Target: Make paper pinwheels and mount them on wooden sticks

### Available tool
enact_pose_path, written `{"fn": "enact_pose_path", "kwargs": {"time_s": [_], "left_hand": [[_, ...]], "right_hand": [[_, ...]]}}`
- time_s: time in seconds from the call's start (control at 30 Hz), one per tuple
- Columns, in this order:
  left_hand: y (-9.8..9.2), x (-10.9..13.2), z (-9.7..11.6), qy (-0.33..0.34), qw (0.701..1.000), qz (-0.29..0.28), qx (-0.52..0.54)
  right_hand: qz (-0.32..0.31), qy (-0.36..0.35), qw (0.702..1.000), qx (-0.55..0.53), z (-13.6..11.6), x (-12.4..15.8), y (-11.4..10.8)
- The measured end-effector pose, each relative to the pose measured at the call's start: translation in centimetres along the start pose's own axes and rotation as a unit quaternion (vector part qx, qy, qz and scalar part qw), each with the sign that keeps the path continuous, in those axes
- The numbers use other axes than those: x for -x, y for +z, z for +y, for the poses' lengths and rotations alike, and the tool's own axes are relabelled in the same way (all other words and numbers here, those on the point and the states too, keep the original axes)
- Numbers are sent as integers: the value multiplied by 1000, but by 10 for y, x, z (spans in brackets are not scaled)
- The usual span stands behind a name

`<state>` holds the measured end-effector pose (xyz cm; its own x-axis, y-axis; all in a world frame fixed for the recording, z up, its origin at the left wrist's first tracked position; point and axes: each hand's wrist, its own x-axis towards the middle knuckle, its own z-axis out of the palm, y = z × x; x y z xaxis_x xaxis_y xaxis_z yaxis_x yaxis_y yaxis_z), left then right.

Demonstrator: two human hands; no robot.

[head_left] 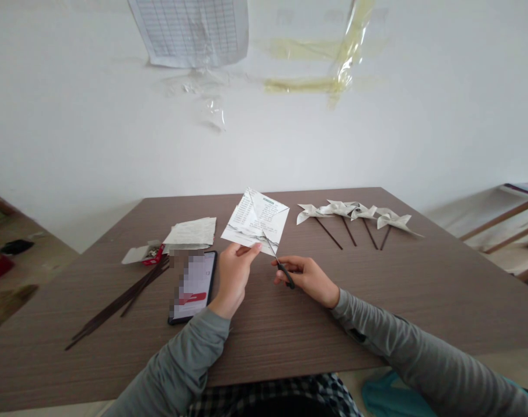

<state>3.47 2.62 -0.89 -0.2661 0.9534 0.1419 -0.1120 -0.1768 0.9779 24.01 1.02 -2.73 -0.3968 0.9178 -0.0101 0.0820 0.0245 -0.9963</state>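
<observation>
Left hand (234, 272) pinching, right hand (309, 278) curled, 2 forearms (172, 362) (sleeved) converging

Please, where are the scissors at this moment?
In the head view, the scissors are just right of centre, in the right hand, with their blades at the lower corner of the printed paper held by the left hand.

The person wears a long-sleeved grey top, its left sleeve (181, 353) wrinkled into soft, loose folds and ending in a plain cuff at the wrist of the bare left hand (235, 278). The right sleeve (398, 347) is the same muted grey, creased crosswise in many fine ripples up to the bare right hand (309, 281), with a small dark patch (358, 335) along its lower side, too unclear to identify. Below, black-and-white checked cloth (328, 394) covers the lap, around a solid black area (285, 406) at the bottom edge.
</observation>
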Motion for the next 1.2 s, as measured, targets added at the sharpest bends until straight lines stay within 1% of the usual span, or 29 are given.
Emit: {"fn": "enact_pose_path", "kwargs": {"time_s": [0.2,0.5,0.8,1.0,1.13,1.2], "left_hand": [[0,-1,-2,5,1000,-2,-11],[1,0,-2,6,1000,-6,-24],[-5,-5,-8,2,998,14,-68],[-4,-5,-5,3,999,8,-40],[-3,-5,-5,1,1000,4,-17],[-4,-6,-6,-2,1000,11,-20]], "right_hand": [[-3,-8,1000,4,4,-3,-1],[-16,-11,1000,4,3,-2,-1],[-21,1,1000,17,2,-3,-4],[-19,19,1000,16,-2,-1,-5],[-23,23,999,18,1,-2,-6],[-32,28,999,16,3,-3,-8]]}}
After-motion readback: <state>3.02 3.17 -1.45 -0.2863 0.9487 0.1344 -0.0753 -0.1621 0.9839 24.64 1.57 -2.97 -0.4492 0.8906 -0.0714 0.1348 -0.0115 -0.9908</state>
